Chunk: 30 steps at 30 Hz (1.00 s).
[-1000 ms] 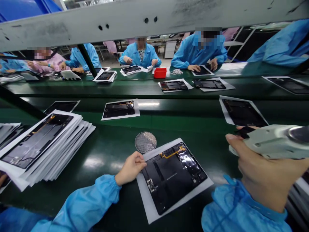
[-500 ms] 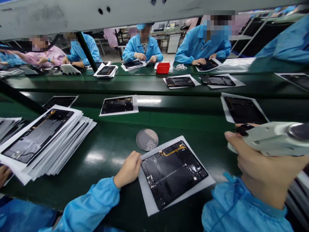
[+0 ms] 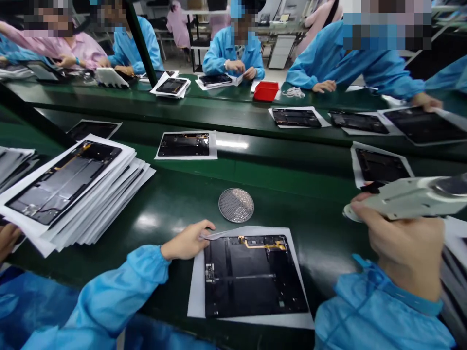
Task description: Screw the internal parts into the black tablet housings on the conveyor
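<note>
A black device panel point(image 3: 255, 296) with an orange flex strip lies on a white sheet point(image 3: 197, 291) in front of me. My left hand point(image 3: 188, 239) is closed at the sheet's upper left corner, pinching thin metal tweezers point(image 3: 215, 235) whose tips lie over the panel's top edge. On the right, my right hand point(image 3: 404, 248) wraps round a pale grey handheld tool point(image 3: 412, 197), held above the table and apart from the panel. A round perforated metal dish point(image 3: 236, 205) sits just beyond the sheet.
A tall stack of sheets and panels point(image 3: 105, 209) stands at the left. Beyond, more panels on sheets lie along the green conveyor point(image 3: 233, 114). A red bin point(image 3: 266, 91) and several seated people are across it. More sheets lie at the far right.
The panel and its sheet have turned to lie squarer to me. Tweezers now show in my left hand. The view has tilted down, and a person opposite has reached a hand to a panel at the right.
</note>
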Motion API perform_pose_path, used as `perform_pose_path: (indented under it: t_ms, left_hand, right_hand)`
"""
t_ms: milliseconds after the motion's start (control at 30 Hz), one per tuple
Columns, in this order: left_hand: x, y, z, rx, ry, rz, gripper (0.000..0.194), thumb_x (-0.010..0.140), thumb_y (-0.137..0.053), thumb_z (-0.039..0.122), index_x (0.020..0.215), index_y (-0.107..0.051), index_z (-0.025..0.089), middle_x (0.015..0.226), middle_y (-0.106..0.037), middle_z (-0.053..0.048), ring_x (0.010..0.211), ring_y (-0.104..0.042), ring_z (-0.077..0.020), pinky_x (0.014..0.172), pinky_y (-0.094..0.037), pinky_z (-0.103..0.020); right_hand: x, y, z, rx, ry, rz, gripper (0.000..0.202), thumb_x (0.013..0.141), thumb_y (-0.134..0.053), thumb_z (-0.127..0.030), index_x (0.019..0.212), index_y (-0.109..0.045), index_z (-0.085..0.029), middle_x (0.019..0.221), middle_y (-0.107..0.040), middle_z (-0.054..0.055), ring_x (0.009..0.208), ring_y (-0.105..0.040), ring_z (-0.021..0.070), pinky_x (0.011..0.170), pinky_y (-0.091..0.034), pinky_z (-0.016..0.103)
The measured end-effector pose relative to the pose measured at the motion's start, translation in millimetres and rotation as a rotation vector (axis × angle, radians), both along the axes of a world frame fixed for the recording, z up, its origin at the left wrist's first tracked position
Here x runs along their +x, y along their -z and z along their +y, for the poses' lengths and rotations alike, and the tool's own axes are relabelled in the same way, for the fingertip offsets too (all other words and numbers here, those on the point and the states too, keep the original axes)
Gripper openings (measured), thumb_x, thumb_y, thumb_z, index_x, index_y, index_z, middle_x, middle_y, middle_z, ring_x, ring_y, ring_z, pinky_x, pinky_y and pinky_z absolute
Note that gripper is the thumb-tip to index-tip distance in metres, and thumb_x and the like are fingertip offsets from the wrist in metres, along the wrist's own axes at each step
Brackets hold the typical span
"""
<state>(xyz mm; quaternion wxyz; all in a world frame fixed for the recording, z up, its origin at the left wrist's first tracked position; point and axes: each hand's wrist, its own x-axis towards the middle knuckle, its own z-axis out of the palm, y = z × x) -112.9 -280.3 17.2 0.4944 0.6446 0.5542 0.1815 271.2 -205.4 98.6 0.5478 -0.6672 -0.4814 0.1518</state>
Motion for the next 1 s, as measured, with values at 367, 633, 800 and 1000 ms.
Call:
perform_pose_path:
  t_ms: [367,633,800,1000]
  left_hand:
    - [14.2,-15.6,16.0,0.695,0.352,0.539,0.02,0.092,-0.046,0.012,0.107,-0.059,0.012,0.104,-0.06,-0.015,0.095,-0.057,-0.0284,0.082,-0.047,-0.043]
    - [30.1,9.9,12.3,0.752,0.533,0.4,0.027,0.092,-0.036,0.004,0.088,-0.061,0.011,0.094,-0.059,-0.013,0.08,-0.053,-0.0226,0.072,-0.049,-0.037]
    - [35.1,-0.6,6.8,0.919,0.413,0.44,0.027,0.095,-0.039,0.005,0.092,-0.066,0.007,0.106,-0.063,-0.018,0.097,-0.057,-0.0269,0.084,-0.047,-0.042]
    - [37.9,1.5,7.7,1.036,0.392,0.388,0.029,0.097,-0.04,0.007,0.086,-0.067,0.009,0.102,-0.064,-0.015,0.095,-0.057,-0.0247,0.084,-0.045,-0.04]
  right_hand:
    - [-84.1,9.4,3.0,0.049,-0.444,0.373,0.037,0.067,-0.078,-0.014,0.1,-0.064,-0.021,0.064,-0.061,-0.003,0.065,-0.06,0.0179,0.077,-0.051,0.041]
    - [-140.5,33.0,7.7,0.005,-0.663,0.481,0.027,0.073,-0.068,-0.015,0.098,-0.064,-0.025,0.061,-0.059,-0.004,0.061,-0.055,0.0155,0.068,-0.05,0.04]
    - [-141.7,39.0,8.1,-0.001,-0.647,0.466,0.028,0.075,-0.065,-0.012,0.1,-0.065,-0.025,0.063,-0.059,-0.004,0.063,-0.056,0.0154,0.069,-0.05,0.039]
    - [-143.0,42.0,8.5,-0.016,-0.67,0.473,0.027,0.075,-0.064,-0.011,0.099,-0.065,-0.024,0.062,-0.058,-0.004,0.061,-0.055,0.0152,0.068,-0.049,0.039]
